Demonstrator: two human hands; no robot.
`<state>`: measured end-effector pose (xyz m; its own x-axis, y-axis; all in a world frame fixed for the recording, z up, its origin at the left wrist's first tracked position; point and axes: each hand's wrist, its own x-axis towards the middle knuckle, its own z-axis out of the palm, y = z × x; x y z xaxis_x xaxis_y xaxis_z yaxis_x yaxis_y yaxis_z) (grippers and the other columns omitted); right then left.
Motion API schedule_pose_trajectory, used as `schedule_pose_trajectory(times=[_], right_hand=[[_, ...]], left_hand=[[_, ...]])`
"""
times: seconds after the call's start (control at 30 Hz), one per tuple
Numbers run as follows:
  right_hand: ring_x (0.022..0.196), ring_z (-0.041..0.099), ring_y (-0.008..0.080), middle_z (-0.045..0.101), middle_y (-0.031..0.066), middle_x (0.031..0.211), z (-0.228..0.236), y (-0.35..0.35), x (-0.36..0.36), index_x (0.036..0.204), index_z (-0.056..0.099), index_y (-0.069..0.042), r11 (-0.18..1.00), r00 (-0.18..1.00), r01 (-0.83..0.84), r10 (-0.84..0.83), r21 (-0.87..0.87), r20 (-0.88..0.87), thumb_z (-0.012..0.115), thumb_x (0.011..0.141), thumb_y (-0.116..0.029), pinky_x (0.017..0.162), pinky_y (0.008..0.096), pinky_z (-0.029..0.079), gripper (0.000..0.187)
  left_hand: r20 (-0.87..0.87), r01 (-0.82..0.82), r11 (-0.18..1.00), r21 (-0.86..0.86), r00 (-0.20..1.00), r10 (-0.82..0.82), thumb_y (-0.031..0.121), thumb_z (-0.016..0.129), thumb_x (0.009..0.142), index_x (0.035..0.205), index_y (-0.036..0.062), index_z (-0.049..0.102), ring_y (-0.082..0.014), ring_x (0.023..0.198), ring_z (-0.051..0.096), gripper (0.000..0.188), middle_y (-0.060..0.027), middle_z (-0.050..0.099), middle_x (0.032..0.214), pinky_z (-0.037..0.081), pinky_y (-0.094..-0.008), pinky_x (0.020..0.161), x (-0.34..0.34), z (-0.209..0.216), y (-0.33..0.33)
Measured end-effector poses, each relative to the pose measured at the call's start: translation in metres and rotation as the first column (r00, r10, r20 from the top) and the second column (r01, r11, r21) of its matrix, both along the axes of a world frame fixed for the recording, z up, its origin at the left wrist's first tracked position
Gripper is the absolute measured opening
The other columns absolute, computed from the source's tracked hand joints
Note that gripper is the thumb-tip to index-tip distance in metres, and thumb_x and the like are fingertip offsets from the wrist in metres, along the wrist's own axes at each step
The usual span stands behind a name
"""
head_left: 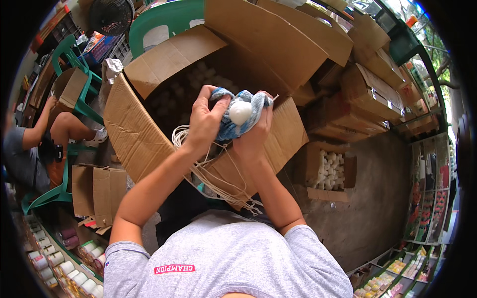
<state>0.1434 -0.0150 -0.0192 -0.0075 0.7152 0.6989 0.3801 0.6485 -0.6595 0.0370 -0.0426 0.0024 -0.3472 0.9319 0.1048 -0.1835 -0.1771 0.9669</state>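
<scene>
Both hands grip a bundle of thick blue and white yarn (231,130), held above the near flaps of a large open cardboard box (136,131). A smooth white rounded piece (241,113) sits in the middle of the bundle, with yarn around it. My left hand (206,119) is closed on the left side, its thumb near the white piece. Around the right side my right hand (254,138) is wrapped, and a thin pale tip sticks out beside it. Long loops of white cord (218,181) hang over the near flap below my hands.
White pieces (203,74) lie inside the large box. A smaller box of white pieces (332,171) stands on the floor at right, below stacked cartons (357,102). At left a person (35,144) sits by green chairs (89,97). Thread spools (67,268) fill the lower left.
</scene>
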Motion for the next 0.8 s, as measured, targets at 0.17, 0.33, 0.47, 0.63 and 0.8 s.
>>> schedule_pose_trajectory(times=[0.17, 0.33, 0.47, 0.63, 0.8], right_hand=[[0.094, 0.066, 0.0213, 0.065, 0.0068, 0.104, 0.009, 0.024, 0.029, 0.107, 0.055, -0.011, 0.367, 0.254, -0.906, 0.067, -0.212, -0.965, 0.054, 0.098, -0.021, 0.082, 0.0351, 0.057, 0.014], [0.086, 0.066, 0.0162, 0.064, 0.006, 0.099, 0.022, 0.019, 0.017, 0.106, 0.056, -0.01, 0.322, 0.279, -0.918, 0.105, -0.233, -0.955, 0.053, 0.098, -0.024, 0.068, 0.0285, 0.057, 0.016], [0.084, 0.065, 0.0142, 0.062, 0.0047, 0.099, 0.022, 0.017, 0.02, 0.109, 0.057, -0.006, 0.272, 0.277, -0.935, 0.171, -0.225, -0.946, 0.056, 0.097, -0.021, 0.069, 0.0278, 0.057, 0.019], [0.075, 0.058, 0.0063, 0.059, 0.001, 0.088, 0.018, 0.016, 0.023, 0.097, 0.055, -0.007, 0.362, 0.395, -0.89, 0.314, -0.276, -0.863, 0.064, 0.093, -0.013, 0.063, 0.0232, 0.051, 0.011], [0.073, 0.054, 0.0046, 0.059, -0.0003, 0.084, 0.028, 0.019, 0.018, 0.093, 0.054, -0.007, 0.567, 0.576, -0.741, 0.261, -0.36, -0.775, 0.063, 0.094, -0.009, 0.062, 0.0217, 0.048, 0.009]], left_hand=[[-0.82, -0.056, 0.95, -0.308, 0.521, -0.236, 0.028, 0.068, 0.089, 0.132, 0.0144, 0.05, -0.0256, 0.076, 0.063, 0.048, -0.0111, 0.065, 0.078, 0.048, -0.0386, 0.081, -0.034, 0.063, -0.033], [-0.944, 0.177, 0.94, 0.29, 0.212, 0.252, 0.024, 0.081, 0.074, 0.131, 0.0196, 0.057, -0.0248, 0.107, 0.051, 0.062, -0.0075, 0.06, 0.106, 0.043, -0.0372, 0.089, -0.017, 0.075, -0.035], [-0.854, 0.267, 0.926, 0.266, 0.512, 0.097, 0.017, 0.084, 0.067, 0.117, 0.0164, 0.068, -0.0267, 0.122, 0.044, 0.052, -0.0045, 0.059, 0.126, 0.04, -0.0403, 0.102, -0.017, 0.049, -0.022], [-0.811, 0.303, 0.89, 0.342, 0.574, 0.116, 0.01, 0.084, 0.063, 0.113, 0.0135, 0.069, -0.0258, 0.114, 0.058, 0.052, -0.0035, 0.068, 0.111, 0.04, -0.0426, 0.104, -0.015, 0.037, -0.018], [-0.754, 0.33, 0.833, 0.444, 0.64, 0.148, 0.0, 0.082, 0.064, 0.11, 0.0098, 0.067, -0.027, 0.106, 0.064, 0.05, -0.0057, 0.069, 0.11, 0.048, -0.0398, 0.096, -0.013, 0.036, -0.013]])
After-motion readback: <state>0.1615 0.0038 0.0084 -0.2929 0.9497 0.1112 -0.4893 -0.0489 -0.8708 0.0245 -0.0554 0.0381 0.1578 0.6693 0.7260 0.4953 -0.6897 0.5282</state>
